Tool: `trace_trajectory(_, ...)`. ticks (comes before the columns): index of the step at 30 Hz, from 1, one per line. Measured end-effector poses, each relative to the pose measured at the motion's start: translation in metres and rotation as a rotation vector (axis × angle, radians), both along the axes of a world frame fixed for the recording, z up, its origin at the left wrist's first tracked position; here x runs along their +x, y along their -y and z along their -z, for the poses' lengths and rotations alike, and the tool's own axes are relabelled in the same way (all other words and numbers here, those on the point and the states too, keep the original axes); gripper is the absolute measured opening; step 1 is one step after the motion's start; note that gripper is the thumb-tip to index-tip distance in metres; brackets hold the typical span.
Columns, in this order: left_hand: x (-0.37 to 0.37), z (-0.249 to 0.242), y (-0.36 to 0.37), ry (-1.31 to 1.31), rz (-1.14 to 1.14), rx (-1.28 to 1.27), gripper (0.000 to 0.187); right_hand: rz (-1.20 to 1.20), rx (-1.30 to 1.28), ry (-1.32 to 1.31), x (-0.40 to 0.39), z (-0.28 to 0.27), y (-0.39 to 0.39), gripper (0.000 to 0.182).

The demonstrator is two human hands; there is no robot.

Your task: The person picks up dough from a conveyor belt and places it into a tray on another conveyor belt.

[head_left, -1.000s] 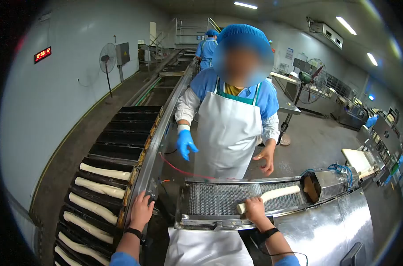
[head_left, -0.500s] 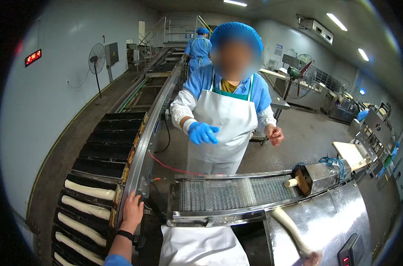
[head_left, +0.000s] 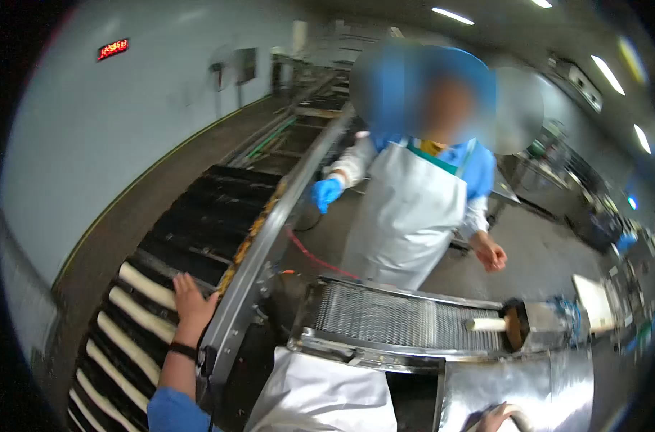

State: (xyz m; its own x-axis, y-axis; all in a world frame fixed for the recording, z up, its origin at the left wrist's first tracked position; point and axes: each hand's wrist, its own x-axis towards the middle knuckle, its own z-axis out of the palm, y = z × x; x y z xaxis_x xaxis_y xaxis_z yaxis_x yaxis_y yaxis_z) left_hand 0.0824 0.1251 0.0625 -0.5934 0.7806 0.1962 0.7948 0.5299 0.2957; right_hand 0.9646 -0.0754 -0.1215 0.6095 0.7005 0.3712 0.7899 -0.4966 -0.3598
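Observation:
My left hand (head_left: 193, 306), with fingers apart, is over the right end of the upper dough strips, beside the metal rail (head_left: 248, 291). Long pale dough strips (head_left: 129, 345) lie in black trays on the left. My right hand (head_left: 491, 419) is at the bottom edge on the steel table (head_left: 478, 381), against a curved dough strip (head_left: 518, 416); its fingers are partly cut off and blurred. A short dough roll (head_left: 486, 325) lies on the mesh conveyor (head_left: 385, 313) by the metal outlet.
Across the conveyor stands a co-worker in a white apron (head_left: 406, 209), one blue-gloved hand (head_left: 326, 193) near the rail and a bare hand (head_left: 490, 253) lowered. Black trays (head_left: 205, 209) continue up the line. A steel machine housing (head_left: 547, 324) stands at the right.
The view has turned. My left hand has moved off the rail onto the trays. My right hand and its dough are lower in view. The co-worker's gloved hand has moved towards the rail.

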Motion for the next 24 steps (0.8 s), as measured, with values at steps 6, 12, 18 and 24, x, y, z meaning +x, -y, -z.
trace_trajectory(6,0.01,-0.035,0.031,0.047,-0.094,-0.286,0.112,-0.244,0.017,-0.412,-0.114,-0.095,-0.032,0.088)
trace_trajectory(12,0.011,-0.04,0.03,0.028,-0.178,-0.336,0.1,-0.116,0.145,-0.474,-0.149,-0.11,-0.035,0.089)
trace_trajectory(18,0.014,-0.036,0.014,0.15,-0.239,-0.189,0.107,-0.144,0.415,-1.079,-0.135,-0.092,-0.022,0.037)
trace_trajectory(24,0.022,0.004,-0.013,0.372,-0.271,0.132,0.102,-0.068,0.428,-1.547,-0.167,-0.141,-0.016,0.032)
